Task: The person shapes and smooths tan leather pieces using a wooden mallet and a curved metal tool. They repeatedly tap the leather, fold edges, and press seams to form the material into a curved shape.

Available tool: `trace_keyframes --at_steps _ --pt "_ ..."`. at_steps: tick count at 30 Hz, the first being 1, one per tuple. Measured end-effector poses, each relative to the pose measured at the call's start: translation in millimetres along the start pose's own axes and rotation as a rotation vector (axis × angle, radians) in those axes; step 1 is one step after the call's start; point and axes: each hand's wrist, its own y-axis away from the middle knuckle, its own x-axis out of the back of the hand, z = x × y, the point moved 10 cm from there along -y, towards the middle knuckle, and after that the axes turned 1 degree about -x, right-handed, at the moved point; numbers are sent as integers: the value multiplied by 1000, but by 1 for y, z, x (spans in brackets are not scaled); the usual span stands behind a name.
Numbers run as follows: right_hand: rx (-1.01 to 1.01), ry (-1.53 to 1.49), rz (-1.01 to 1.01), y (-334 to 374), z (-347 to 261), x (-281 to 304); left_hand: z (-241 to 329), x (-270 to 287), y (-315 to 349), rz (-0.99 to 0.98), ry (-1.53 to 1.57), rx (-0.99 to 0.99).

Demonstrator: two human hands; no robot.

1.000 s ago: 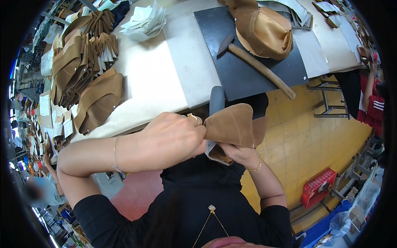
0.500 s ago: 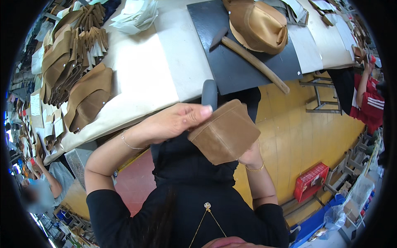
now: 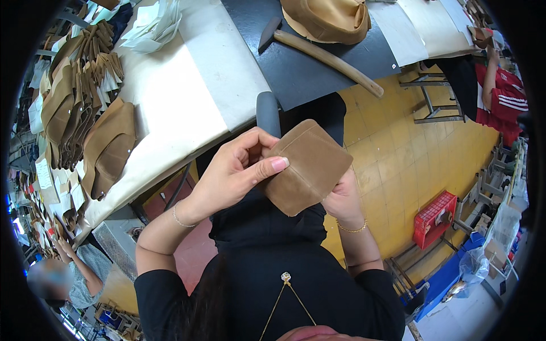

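Stitched brown leather piece (image 3: 319, 160): we hold it in left hand (image 3: 230, 173) and right hand (image 3: 345, 196). Uneven tugging could strain its seam (image 3: 302, 174).

In the grip: brown piece (image 3: 310, 165), matt, suede-like nap. Just beyond it, grey post (image 3: 267, 116), smooth, dull. Farther ahead, hammer (image 3: 330, 61): smooth wood handle, dull dark metal head; under it, black board (image 3: 242, 34), smooth, low sheen. Ahead-left of grip, crisp white paper sheets (image 3: 152, 28). Well right, red crate (image 3: 435, 219), plastic, openwork sides.
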Motion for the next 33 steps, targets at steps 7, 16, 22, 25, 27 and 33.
trace_keyframes --at_steps 7,16,22,25,27,33 --pt "40 -94 200 15 -2 -9 12 -4 11 -86 -186 -62" --pt "-39 -167 99 22 -13 -19 35 -22 23 -158 -68 -126" --pt "-30 -314 80 24 -17 -27 29 -24 21 -222 -45 -110" --pt "-7 -189 -11 15 -16 -23 25 -16 16 -147 -114 -114" --pt "-85 -175 -30 15 -7 -22 40 -18 16 -171 -374 -307" --pt "-144 -123 -23 19 3 -23 50 -26 17 -233 -585 -348"
